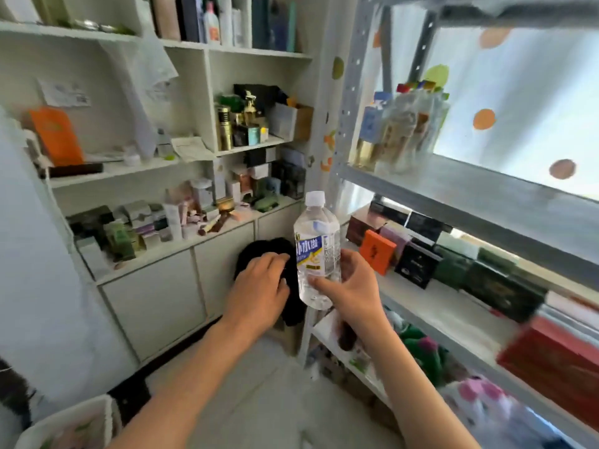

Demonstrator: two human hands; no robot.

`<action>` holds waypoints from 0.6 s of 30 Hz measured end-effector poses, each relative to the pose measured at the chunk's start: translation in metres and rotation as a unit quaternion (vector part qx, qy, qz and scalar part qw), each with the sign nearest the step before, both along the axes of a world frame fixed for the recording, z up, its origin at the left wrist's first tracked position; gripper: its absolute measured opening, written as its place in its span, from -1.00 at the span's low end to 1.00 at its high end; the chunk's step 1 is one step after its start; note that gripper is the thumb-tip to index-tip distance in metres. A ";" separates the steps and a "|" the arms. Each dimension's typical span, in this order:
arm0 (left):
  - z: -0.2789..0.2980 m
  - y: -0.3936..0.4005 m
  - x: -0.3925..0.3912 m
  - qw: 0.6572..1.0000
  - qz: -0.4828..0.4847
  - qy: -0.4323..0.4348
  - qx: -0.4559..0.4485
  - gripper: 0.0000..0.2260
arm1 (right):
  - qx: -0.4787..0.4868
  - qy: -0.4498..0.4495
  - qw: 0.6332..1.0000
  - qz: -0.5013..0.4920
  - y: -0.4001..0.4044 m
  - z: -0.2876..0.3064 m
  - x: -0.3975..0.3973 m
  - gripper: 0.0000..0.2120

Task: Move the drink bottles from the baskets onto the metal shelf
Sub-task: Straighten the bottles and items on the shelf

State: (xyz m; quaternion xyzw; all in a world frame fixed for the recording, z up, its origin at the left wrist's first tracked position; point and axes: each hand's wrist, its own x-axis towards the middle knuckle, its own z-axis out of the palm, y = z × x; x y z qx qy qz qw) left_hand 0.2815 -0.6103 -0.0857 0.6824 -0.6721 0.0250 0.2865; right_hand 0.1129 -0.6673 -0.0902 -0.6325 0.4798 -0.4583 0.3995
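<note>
Grey perforated steel makes up the metal shelf on the right, its uprights punched with holes; blurred drink bottles already stand on its upper board, boxes on the one below. White laminate forms the cupboard unit opposite. Low left, a white basket is cut off by the frame (contents hard to make out). Clear ribbed plastic, white-capped, the water bottle stands upright in mid-air, gripped near its base by the right hand. Beside it the left hand holds nothing, fingers loosely curled.
</note>
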 end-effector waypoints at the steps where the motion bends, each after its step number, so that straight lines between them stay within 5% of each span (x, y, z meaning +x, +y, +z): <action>1: 0.004 -0.012 -0.012 1.000 -0.022 -0.003 -0.004 -0.59 | -0.008 0.001 1.000 -0.018 -0.006 0.003 -0.014 -0.49; 18: 0.086 -0.182 -0.134 0.976 -0.210 0.034 -0.056 -0.56 | -0.078 0.023 0.974 -0.213 -0.132 0.084 -0.140 -0.49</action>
